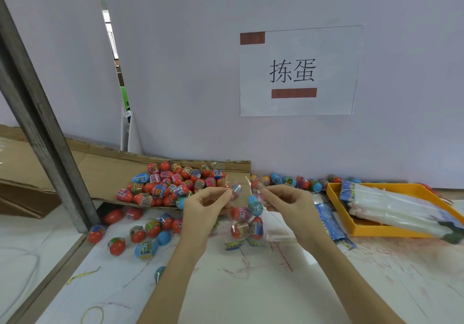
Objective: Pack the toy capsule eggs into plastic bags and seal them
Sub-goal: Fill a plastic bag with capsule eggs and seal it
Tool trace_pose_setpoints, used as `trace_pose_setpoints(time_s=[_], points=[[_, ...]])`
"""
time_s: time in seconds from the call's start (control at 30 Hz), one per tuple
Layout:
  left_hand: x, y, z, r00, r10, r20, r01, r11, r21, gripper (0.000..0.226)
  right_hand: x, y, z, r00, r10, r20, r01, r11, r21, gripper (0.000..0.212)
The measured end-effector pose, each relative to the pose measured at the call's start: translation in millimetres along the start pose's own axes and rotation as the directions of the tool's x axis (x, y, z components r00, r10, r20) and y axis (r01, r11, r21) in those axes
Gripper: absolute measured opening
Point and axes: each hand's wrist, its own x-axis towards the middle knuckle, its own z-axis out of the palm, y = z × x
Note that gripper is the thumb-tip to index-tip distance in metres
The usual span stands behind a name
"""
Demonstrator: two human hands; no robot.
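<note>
A clear plastic bag (247, 225) hangs above the white table between my hands, with several capsule eggs inside it, red, blue and pink. My left hand (204, 204) pinches the bag's top edge on the left. My right hand (286, 204) pinches the top edge on the right. A heap of loose capsule eggs (173, 183) lies on a cardboard sheet behind my left hand. More loose eggs (140, 233) are scattered on the table to the left.
An orange tray (364, 230) holding a bundle of empty bags (396, 208) stands at the right. Blue printed header cards (331, 223) lie beside it. A row of eggs (291, 181) lines the wall. A metal post (47, 132) slants at the left. Gold ties (82, 274) lie near the front.
</note>
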Motion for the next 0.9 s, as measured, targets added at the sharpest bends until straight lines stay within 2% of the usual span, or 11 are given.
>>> trace_pose_setpoints(time_s=[0.17, 0.3, 0.5, 0.67, 0.8, 0.9], points=[[3, -1, -6, 0.999, 0.03, 0.016, -0.031, 0.999, 0.04, 0.011, 3, 2, -7, 1.0, 0.001, 0.009, -0.001, 0.999, -0.036, 0.012], [4, -3, -8, 1.0, 0.018, 0.02, -0.018, 1.0, 0.015, 0.015, 2, 2, -10, 0.999, 0.035, 0.009, -0.035, 0.998, 0.044, 0.011], [5, -3, -12, 0.996, 0.016, 0.088, -0.015, 1.0, -0.018, 0.019, 5, 4, -16, 0.996, 0.05, 0.075, -0.055, 0.996, 0.068, 0.02], [5, 0, -15, 0.983, 0.037, 0.178, -0.04, 0.999, 0.016, 0.02, 6, 5, -21, 0.993, 0.065, 0.099, -0.07, 0.996, 0.052, 0.018], [6, 0, -15, 0.985, 0.038, 0.169, -0.043, 0.999, 0.027, 0.021, 6, 4, -22, 0.992, 0.056, 0.114, -0.062, 0.997, 0.05, 0.014], [5, 1, -14, 0.985, 0.058, 0.161, -0.063, 0.998, 0.026, 0.029, 5, 3, -21, 0.992, 0.027, 0.125, -0.027, 1.0, 0.001, 0.021]])
